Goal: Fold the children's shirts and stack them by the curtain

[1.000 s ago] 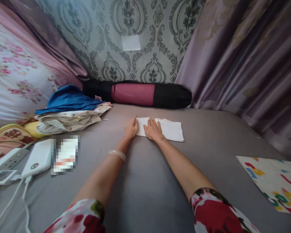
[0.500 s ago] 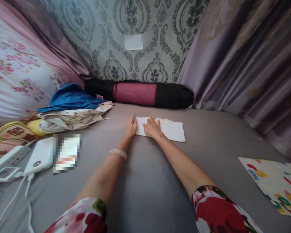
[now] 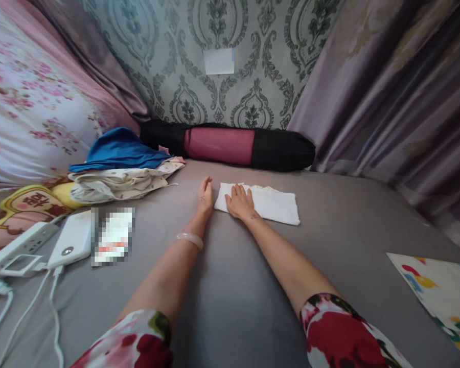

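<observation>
A folded white cloth (image 3: 278, 207) lies as a long flat strip on the grey sheet (image 3: 237, 286). My right hand (image 3: 240, 202) rests flat on its left part, fingers stretched out and pointing away from me. Just off the cloth's left end, my left hand (image 3: 204, 197) stands on its edge with the fingers extended. A narrow strip of sheet shows between that hand and the cloth. The left palm faces the cloth and is mostly hidden. A pale bangle (image 3: 190, 239) circles my left wrist.
Against the patterned wall lies a black and pink roll-shaped bag (image 3: 219, 146). Blue cloth (image 3: 118, 151) and cream cloth (image 3: 118, 185) are heaped at left, near a power strip (image 3: 23, 248), a white power bank (image 3: 72, 239) and cables. A colourful printed sheet (image 3: 440, 291) lies at right.
My left hand has come away from the cloth's left end, leaving a small gap. My right hand stays on the cloth, its fingers now flatter. The view has shifted slightly.
</observation>
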`<act>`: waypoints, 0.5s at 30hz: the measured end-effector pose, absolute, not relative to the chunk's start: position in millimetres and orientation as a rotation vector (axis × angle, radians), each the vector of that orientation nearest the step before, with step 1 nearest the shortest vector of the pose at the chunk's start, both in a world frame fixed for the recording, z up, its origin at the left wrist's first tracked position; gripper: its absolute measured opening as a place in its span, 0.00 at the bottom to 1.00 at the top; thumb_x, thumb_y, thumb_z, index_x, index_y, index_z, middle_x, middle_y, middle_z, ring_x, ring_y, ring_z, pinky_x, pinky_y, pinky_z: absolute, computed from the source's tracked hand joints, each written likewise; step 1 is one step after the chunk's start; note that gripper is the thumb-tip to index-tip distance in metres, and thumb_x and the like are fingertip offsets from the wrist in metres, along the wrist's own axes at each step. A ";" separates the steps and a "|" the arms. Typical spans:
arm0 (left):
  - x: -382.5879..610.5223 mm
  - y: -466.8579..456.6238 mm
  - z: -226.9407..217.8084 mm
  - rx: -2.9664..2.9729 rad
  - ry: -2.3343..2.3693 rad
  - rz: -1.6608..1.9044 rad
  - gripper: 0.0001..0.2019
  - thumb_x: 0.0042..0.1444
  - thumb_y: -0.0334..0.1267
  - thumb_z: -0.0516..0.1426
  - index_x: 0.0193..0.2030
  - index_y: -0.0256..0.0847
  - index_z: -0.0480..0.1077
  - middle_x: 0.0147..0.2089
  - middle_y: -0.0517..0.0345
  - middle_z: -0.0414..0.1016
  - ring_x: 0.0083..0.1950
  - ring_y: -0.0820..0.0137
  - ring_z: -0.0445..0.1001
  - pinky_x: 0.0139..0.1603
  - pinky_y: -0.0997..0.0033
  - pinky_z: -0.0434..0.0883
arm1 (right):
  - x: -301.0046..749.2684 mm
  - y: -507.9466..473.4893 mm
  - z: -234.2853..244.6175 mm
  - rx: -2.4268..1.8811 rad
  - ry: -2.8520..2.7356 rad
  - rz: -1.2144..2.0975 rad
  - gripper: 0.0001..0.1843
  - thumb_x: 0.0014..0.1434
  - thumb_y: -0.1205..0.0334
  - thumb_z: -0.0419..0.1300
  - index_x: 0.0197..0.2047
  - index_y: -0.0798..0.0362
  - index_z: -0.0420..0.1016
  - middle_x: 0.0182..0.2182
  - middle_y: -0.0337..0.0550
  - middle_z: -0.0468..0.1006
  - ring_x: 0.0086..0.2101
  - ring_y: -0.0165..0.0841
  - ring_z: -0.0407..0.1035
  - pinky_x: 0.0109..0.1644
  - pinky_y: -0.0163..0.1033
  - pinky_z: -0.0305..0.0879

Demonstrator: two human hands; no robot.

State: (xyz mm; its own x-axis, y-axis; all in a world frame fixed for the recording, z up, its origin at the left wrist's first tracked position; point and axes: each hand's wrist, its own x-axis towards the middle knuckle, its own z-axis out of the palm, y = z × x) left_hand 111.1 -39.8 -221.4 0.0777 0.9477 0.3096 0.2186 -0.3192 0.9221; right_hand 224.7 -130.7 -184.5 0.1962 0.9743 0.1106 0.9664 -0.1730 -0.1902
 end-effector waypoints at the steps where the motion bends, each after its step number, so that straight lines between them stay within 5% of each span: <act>1: 111.4 -39.6 -221.6 1.640 1.184 1.305 0.23 0.65 0.38 0.41 0.63 0.38 0.61 0.61 0.48 0.69 0.63 0.67 0.66 0.64 0.62 0.63 | 223.8 -130.1 -182.3 -2.257 -1.860 0.067 0.32 0.68 0.53 0.38 0.67 0.65 0.54 0.67 0.57 0.52 0.66 0.43 0.43 0.67 0.55 0.35; 15: 113.7 -40.5 -217.7 1.617 1.165 1.308 0.22 0.65 0.41 0.42 0.60 0.36 0.64 0.60 0.45 0.70 0.62 0.66 0.67 0.64 0.62 0.62 | 199.7 -114.6 -180.9 -2.131 -1.979 0.136 0.30 0.68 0.56 0.36 0.69 0.62 0.51 0.68 0.53 0.51 0.67 0.40 0.42 0.67 0.52 0.36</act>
State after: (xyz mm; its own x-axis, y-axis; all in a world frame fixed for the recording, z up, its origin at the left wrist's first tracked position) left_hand 113.7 -40.5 -217.7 0.0680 0.9495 0.3065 0.1948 -0.3139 0.9293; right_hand 199.7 -114.6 -180.9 0.0839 0.9926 0.0880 0.9712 -0.0617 -0.2301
